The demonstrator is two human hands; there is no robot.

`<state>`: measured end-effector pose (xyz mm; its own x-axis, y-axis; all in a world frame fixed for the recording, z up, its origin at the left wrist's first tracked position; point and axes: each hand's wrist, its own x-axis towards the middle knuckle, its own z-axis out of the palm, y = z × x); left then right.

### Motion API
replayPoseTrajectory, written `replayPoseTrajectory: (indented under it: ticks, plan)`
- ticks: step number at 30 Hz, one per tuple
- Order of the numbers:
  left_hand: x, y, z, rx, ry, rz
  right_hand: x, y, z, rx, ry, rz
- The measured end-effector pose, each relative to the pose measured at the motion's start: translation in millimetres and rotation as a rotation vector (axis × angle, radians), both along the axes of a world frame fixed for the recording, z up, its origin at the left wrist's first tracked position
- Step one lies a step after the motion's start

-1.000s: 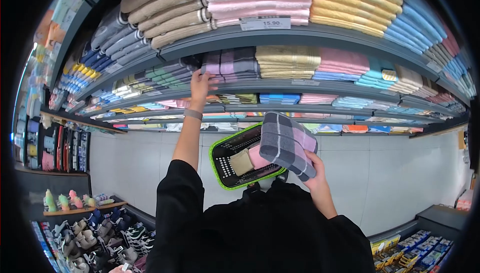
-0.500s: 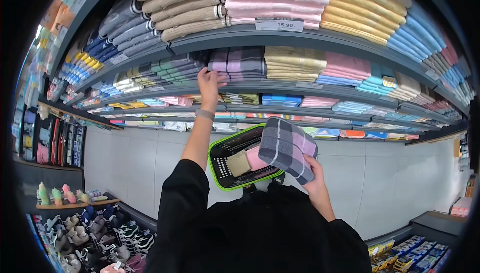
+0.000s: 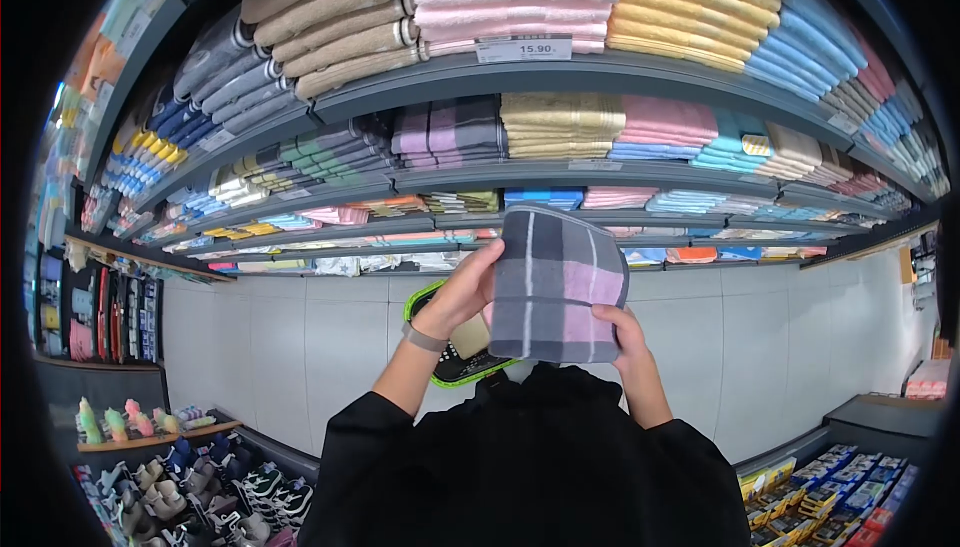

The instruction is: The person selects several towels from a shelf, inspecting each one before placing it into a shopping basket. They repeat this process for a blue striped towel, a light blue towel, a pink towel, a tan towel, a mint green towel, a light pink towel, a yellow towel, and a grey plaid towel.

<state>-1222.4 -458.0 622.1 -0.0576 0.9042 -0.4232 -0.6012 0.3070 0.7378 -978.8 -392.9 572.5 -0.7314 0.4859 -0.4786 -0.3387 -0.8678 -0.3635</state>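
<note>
A folded plaid towel (image 3: 555, 282) in grey, lilac and white is held up in front of my body, between both hands. My left hand (image 3: 465, 292) grips its left edge, with a grey band round the wrist. On the lower right, my right hand (image 3: 625, 337) pinches the towel with the thumb on top; the other fingers are mostly hidden beneath. Behind and below the towel is a black shopping basket with a green rim (image 3: 425, 294), partly covered. Inside it a beige folded towel (image 3: 468, 337) shows. A stack of similar plaid towels (image 3: 450, 132) lies on the shelf ahead.
Shelves (image 3: 450, 67) of folded towels stretch across the front, with a price label (image 3: 525, 49) reading 15.90. Grey tiled floor (image 3: 700, 347) lies below. Shoes (image 3: 180, 487) are displayed at lower left, and boxed goods (image 3: 820, 492) at lower right.
My left hand has come down from the shelf's plaid stack to the left edge of the towel. The towel has moved up and is turned more squarely towards me, now held by both hands.
</note>
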Motion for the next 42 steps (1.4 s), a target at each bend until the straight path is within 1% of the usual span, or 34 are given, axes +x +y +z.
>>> replayPoseTrajectory:
  ticks: [1,2,3,4,6,7,8,10,11,12,14,15,16,18,20,22,23,24,26,27,28,30,31,32,33,34,37,39,40,41,42]
  plan:
    - [1,-2,4,0.005,-0.002,0.005,-4,1,5,0.188,-0.098,0.037]
    - [1,-3,8,0.012,-0.015,0.058,-8,2,11,0.378,-0.196,0.07]
    - [1,-4,10,0.018,-0.028,0.11,-11,5,17,0.443,-0.253,0.121]
    - [2,-7,9,0.024,-0.028,0.11,-13,8,21,0.448,-0.253,0.119]
    - [3,-19,7,0.062,0.077,0.254,-17,14,29,0.566,-0.217,0.233]
    - [4,-25,10,0.053,0.044,0.361,-18,13,33,0.502,-0.161,0.209]
    - [4,-31,9,0.058,0.049,0.356,-20,10,37,0.505,-0.157,0.202]
    - [3,-41,7,0.182,-0.145,0.594,-27,3,46,0.05,0.57,0.08]
    - [4,-46,5,0.189,-0.227,0.637,-29,-4,23,0.002,0.604,0.022]
    - [6,-52,0,0.192,-0.224,0.642,-31,-15,17,0.002,0.607,0.028]
    - [17,-62,-11,0.198,-0.426,0.633,-46,-37,12,0.11,0.577,-0.044]
    - [27,-65,-4,0.211,-0.409,0.661,-54,-47,22,0.119,0.531,-0.067]
    - [28,-71,-7,0.211,-0.406,0.662,-58,-50,24,0.117,0.534,-0.066]
    - [30,-84,-16,0.211,-0.476,0.634,-60,-53,27,0.299,-0.055,-0.05]
    - [15,-100,-15,0.249,-0.523,0.518,-55,-45,39,0.297,-0.034,-0.074]
    - [-9,-115,-25,0.261,-0.616,0.386,-45,-36,45,0.427,-0.12,0.057]
    - [-19,-123,-33,0.181,-0.559,0.359,-41,-31,46,0.464,-0.111,0.107]
    - [-24,-125,-27,0.181,-0.558,0.359,-40,-28,49,0.464,-0.11,0.107]
    - [-31,-123,-17,0.155,-0.1,0.167,-39,-23,54,0.501,-0.117,0.254]
    - [-30,-122,-14,0.129,0.034,0.139,-39,-23,55,0.503,-0.117,0.254]
    - [-27,-122,-14,0.131,0.033,0.138,-41,-23,55,0.519,-0.143,0.264]
    - [-21,-122,-11,0.128,0.265,0.253,-45,-25,57,0.535,-0.172,0.267]
    - [-17,-122,-8,0.128,0.262,0.245,-49,-25,59,0.43,-0.126,0.202]
    - [-13,-122,-5,0.164,0.261,0.315,-51,-25,60,0.324,-0.08,0.135]
    - [-11,-122,-2,0.199,0.258,0.386,-53,-26,58,0.317,-0.094,0.118]
    - [-10,-123,-1,0.197,0.253,0.381,-52,-26,57,0.315,-0.1,0.114]
    - [-18,-128,-3,0.216,0.236,0.362,-56,-27,53,0.319,-0.073,0.125]
    - [-25,-133,-3,0.21,0.175,0.175,-54,-31,51,0.54,-0.155,0.134]
    - [-21,-137,0,0.212,0.174,0.174,-54,-30,50,0.541,-0.156,0.133]
    - [-13,-142,5,0.24,0.443,0.232,-53,-28,49,0.654,-0.112,0.121]
    - [-2,-143,21,0.266,0.707,0.283,-51,-26,48,0.764,-0.073,0.105]
